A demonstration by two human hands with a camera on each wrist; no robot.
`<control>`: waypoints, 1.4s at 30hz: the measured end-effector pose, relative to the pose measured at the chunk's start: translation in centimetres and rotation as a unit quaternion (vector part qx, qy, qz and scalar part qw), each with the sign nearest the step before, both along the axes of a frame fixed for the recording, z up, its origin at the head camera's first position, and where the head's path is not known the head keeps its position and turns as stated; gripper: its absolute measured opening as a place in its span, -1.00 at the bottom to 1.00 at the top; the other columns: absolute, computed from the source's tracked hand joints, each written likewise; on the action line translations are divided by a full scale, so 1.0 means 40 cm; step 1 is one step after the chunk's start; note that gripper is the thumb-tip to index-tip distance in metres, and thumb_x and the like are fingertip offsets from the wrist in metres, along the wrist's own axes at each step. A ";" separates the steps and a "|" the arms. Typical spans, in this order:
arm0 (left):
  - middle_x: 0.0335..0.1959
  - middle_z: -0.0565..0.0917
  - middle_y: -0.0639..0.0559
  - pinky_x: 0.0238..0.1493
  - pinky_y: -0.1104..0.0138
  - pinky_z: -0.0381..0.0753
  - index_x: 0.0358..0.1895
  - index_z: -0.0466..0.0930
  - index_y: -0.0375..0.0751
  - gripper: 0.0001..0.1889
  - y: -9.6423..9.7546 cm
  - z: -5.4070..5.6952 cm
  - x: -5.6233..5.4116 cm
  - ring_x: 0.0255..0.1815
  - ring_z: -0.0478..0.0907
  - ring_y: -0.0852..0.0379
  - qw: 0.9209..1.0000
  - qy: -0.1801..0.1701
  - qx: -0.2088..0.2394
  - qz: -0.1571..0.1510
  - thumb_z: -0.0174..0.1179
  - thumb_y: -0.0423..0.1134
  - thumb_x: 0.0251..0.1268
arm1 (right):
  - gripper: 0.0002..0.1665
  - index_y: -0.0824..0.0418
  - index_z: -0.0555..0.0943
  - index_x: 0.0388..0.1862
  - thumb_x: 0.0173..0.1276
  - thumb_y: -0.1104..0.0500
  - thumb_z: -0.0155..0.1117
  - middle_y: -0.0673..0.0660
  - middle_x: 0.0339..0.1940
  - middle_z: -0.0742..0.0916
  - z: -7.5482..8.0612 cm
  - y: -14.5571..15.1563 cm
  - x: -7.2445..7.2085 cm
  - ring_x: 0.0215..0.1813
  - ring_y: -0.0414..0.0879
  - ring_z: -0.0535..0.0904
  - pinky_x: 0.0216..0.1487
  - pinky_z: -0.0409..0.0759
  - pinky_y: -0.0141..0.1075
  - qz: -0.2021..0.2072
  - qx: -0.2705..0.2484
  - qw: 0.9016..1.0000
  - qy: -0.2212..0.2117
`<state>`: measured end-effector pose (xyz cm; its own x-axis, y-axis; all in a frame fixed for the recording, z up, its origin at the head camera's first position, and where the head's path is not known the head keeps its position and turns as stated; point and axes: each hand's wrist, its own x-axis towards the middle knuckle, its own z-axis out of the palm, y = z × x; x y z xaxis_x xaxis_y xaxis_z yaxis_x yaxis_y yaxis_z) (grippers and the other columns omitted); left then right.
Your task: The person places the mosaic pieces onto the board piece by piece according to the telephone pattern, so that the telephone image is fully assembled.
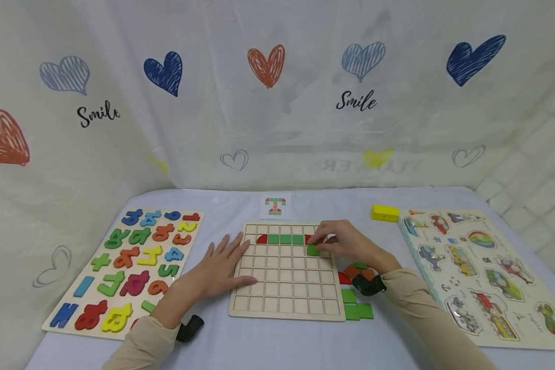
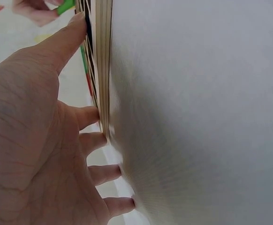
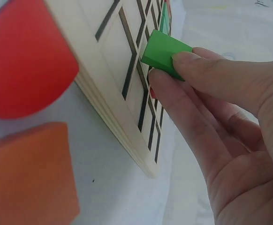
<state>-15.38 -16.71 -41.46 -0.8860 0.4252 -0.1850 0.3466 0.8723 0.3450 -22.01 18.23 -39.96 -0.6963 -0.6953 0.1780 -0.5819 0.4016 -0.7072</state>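
A wooden grid board (image 1: 284,307) lies on the white cloth. Along its second row from the back sit a red rounded piece (image 1: 262,239), several green square tiles (image 1: 285,239) and another red piece (image 1: 308,239), partly hidden by fingers. My right hand (image 1: 347,242) pinches a green square tile (image 3: 163,50) between thumb and fingers, just above the board's right side. My left hand (image 1: 219,270) rests at the board's left edge with spread fingers, thumb reaching over the grid; in the left wrist view its fingertips (image 2: 93,140) lie along that edge.
Loose green tiles (image 1: 358,311), a red piece (image 1: 344,278) and an orange tile (image 3: 31,176) lie right of the board. A pattern card (image 1: 275,205) lies behind it. A number puzzle (image 1: 115,267) stands left, a picture puzzle (image 1: 485,277) and yellow block (image 1: 385,213) right.
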 end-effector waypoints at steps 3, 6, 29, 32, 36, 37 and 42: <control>0.75 -0.09 -0.13 0.60 -0.32 -0.23 0.71 0.04 -0.12 0.04 0.000 0.002 -0.001 0.73 -0.27 -0.29 1.000 0.000 0.001 0.002 0.09 0.47 0.40 | -0.79 0.29 0.82 -0.10 0.30 0.45 0.48 0.09 -0.16 0.77 0.004 -0.005 -0.002 -0.13 -0.11 0.68 -0.02 0.76 -0.27 -0.002 0.006 1.000 0.003; 0.75 -0.10 -0.12 0.60 -0.31 -0.23 0.71 0.03 -0.12 0.04 -0.001 0.000 -0.001 0.73 -0.27 -0.29 1.000 -0.001 0.001 0.002 0.08 0.48 0.39 | -0.79 0.30 0.82 -0.11 0.30 0.45 0.48 0.09 -0.16 0.77 0.006 -0.007 -0.002 -0.12 -0.10 0.67 0.00 0.75 -0.25 -0.002 0.016 1.000 0.006; 0.75 -0.09 -0.13 0.59 -0.33 -0.23 0.71 0.03 -0.13 0.04 -0.001 -0.002 -0.001 0.73 -0.27 -0.30 1.000 -0.001 0.000 -0.001 0.09 0.47 0.39 | -0.79 0.34 0.82 -0.06 0.35 0.43 0.45 0.06 -0.19 0.75 0.014 -0.020 0.006 -0.14 -0.13 0.69 -0.04 0.73 -0.30 0.002 0.058 0.998 0.011; 0.75 -0.09 -0.13 0.59 -0.33 -0.22 0.71 0.04 -0.13 0.04 -0.001 -0.004 -0.002 0.73 -0.27 -0.30 1.000 -0.001 -0.002 -0.002 0.08 0.48 0.39 | -0.78 0.34 0.82 -0.04 0.35 0.42 0.45 0.05 -0.18 0.75 0.016 -0.019 0.008 -0.14 -0.15 0.69 -0.04 0.72 -0.32 0.002 0.067 0.998 0.010; 0.75 -0.10 -0.12 0.59 -0.32 -0.23 0.71 0.03 -0.12 0.05 -0.001 -0.006 -0.004 0.73 -0.27 -0.29 1.000 -0.002 -0.006 -0.001 0.07 0.49 0.39 | -0.77 0.36 0.81 -0.03 0.35 0.42 0.45 0.06 -0.19 0.74 0.016 -0.020 0.008 -0.14 -0.14 0.70 -0.06 0.72 -0.34 0.004 0.071 0.997 0.016; 0.75 -0.11 -0.12 0.59 -0.32 -0.23 0.72 0.02 -0.11 0.05 -0.001 -0.006 -0.004 0.73 -0.28 -0.29 1.000 -0.002 -0.007 0.000 0.07 0.49 0.39 | -0.77 0.36 0.81 -0.03 0.34 0.42 0.45 0.06 -0.19 0.74 0.017 -0.022 0.008 -0.14 -0.13 0.71 -0.07 0.73 -0.35 0.005 0.073 0.997 0.021; 0.75 -0.11 -0.12 0.60 -0.32 -0.23 0.72 0.02 -0.12 0.06 0.000 -0.006 -0.003 0.73 -0.28 -0.30 1.000 -0.002 -0.008 0.002 0.07 0.49 0.38 | -0.76 0.36 0.82 -0.04 0.31 0.43 0.47 0.06 -0.21 0.73 0.020 -0.029 0.011 -0.15 -0.13 0.71 -0.07 0.72 -0.36 0.001 0.089 0.995 0.040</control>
